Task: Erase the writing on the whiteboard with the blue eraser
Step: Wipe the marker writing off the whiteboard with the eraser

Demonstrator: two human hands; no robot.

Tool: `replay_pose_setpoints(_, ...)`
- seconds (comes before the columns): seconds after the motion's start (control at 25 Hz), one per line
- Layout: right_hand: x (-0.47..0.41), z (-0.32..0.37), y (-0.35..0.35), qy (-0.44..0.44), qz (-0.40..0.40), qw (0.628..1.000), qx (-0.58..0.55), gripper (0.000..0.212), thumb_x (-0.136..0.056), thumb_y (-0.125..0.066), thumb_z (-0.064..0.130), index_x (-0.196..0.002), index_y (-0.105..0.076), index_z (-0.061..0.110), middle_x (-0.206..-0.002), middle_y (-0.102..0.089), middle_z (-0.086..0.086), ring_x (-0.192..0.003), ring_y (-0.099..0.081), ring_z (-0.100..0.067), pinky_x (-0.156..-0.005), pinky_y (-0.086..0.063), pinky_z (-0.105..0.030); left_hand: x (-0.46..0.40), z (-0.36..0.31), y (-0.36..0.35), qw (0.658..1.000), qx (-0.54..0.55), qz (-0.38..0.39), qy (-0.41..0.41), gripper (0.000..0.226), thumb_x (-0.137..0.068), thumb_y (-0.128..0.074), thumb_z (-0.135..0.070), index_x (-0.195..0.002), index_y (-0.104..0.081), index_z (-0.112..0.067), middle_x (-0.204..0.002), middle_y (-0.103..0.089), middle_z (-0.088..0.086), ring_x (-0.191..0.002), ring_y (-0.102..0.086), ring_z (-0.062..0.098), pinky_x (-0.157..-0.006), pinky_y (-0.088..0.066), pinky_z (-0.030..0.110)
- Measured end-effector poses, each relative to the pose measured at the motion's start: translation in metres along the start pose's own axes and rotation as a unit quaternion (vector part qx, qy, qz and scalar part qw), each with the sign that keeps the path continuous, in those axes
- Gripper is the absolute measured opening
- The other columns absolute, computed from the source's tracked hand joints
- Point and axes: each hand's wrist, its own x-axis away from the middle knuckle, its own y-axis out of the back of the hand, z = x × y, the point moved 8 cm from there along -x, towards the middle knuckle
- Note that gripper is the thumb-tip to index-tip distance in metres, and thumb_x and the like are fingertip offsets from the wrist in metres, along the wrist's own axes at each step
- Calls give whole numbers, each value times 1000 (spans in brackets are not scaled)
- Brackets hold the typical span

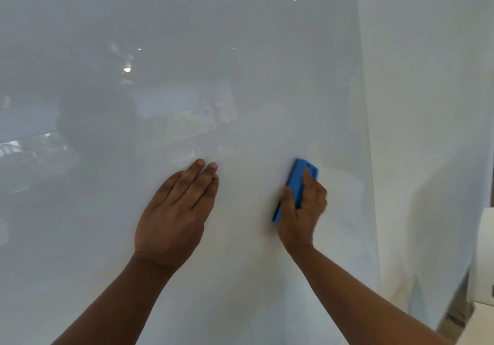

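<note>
the right hand [302, 211] is wrapped around the blue eraser [295, 188], thumb on one long edge and fingers over the back, pressing it against the whiteboard [240, 77]. the eraser sits tilted, its top leaning away from the left hand [173, 213], which lies flat and spread-fingered on the board just beside the eraser, holding nothing. the eraser and right hand are blurred, so a stroke seems under way. no writing shows near the eraser; the glossy surface only carries reflections, so any remaining marks are hard to spot and could be missed. the eraser is close to the board's edge on the side away from the left hand; a long stroke could run off onto the wall [427, 104]. the bracing palm may smear ink if it slides.
</note>
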Motion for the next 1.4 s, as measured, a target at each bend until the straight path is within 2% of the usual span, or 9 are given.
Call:
replay_pose_setpoints(0.08, 9, -49, 27, -143, -69, 987, 6, 62, -94, -53, 38, -151, -42, 17, -134, -50, -15, -116, -46, -26, -109, -43, -53, 0, 0, 0, 1000, -2, -1, 1, 59, -101, -13, 3, -136, -61, 1, -149, -54, 15, -142, -47, 33, -116, -34, 44)
replay_pose_setpoints(0.2, 20, -69, 32, -283, -94, 954, 7, 55, -100, -58, 28, -152, -41, 19, -136, -46, -14, -115, -43, -25, -106, -45, -60, 1, -1, -1, 1000, 0, -1, 2, 59, -102, -12, 3, -136, -61, 1, -149, -54, 15, -142, -46, 33, -117, -33, 43)
replay_pose_setpoints(0.44, -18, 15, 1, 29, -26, 999, 4, 58, -94, -54, 37, -151, -43, 28, -132, -52, -3, -113, -44, -7, -107, -33, -27, 1, 0, -1, 1000, -7, 0, 4, 60, -100, -12, 3, -135, -61, 1, -149, -54, 15, -143, -46, 33, -118, -32, 43)
replay_pose_setpoints(0.64, -11, 8, -2, -135, -103, 985, 4, 65, -89, -49, 44, -149, -47, 19, -138, -53, -17, -113, -51, -37, -103, -43, -55, 0, -2, -1, 1000, 6, 13, 17, 58, -89, -26, 9, -137, -59, 1, -150, -54, 14, -143, -46, 32, -119, -30, 41)
replay_pose_setpoints(0.72, 13, 50, -14, 23, -43, 996, 74, 67, -91, -48, 41, -152, -42, 15, -140, -51, -23, -110, -49, -32, -98, -37, -41, 3, -1, -2, 999, 9, 21, 22, 60, -89, -27, 10, -140, -55, 1, -151, -52, 15, -144, -45, 32, -119, -30, 41)
replay_pose_setpoints(0.88, 80, 53, -19, 314, 131, 932, 127, 68, -96, -54, 29, -159, -27, 26, -157, -40, -10, -105, -47, -22, -92, -35, -36, 4, 1, -2, 999, 3, 21, 42, 65, -87, -32, 12, -150, -42, -1, -155, -47, 16, -147, -39, 30, -125, -22, 38)
replay_pose_setpoints(1.12, -60, 19, 7, -72, -85, 994, 2, 65, -88, -51, 35, -147, -44, 8, -151, -50, -19, -129, -53, -43, -110, -33, -43, -3, 15, 5, 992, 29, 29, 116, 66, -81, -39, 3, -146, -51, -2, -153, -49, 12, -142, -44, 30, -113, -32, 38)
replay_pose_setpoints(1.28, -102, 169, -54, 133, -61, 988, -42, 53, -93, -61, 36, -140, -55, 11, -149, -54, -17, -109, -67, -38, -97, -52, -45, -14, 32, 5, 995, -11, 39, 87, 64, -82, -48, 4, -146, -52, -2, -150, -52, 13, -133, -51, 35, -111, -42, 43)
replay_pose_setpoints(1.4, -49, 249, -89, 363, 59, 929, -43, 46, -94, -60, 27, -139, -55, 20, -156, -47, -10, -115, -62, -27, -96, -43, -36, -20, 34, 12, 998, -38, 26, 52, 50, -90, -51, -7, -139, -59, -5, -144, -57, 11, -126, -55, 33, -103, -49, 44)
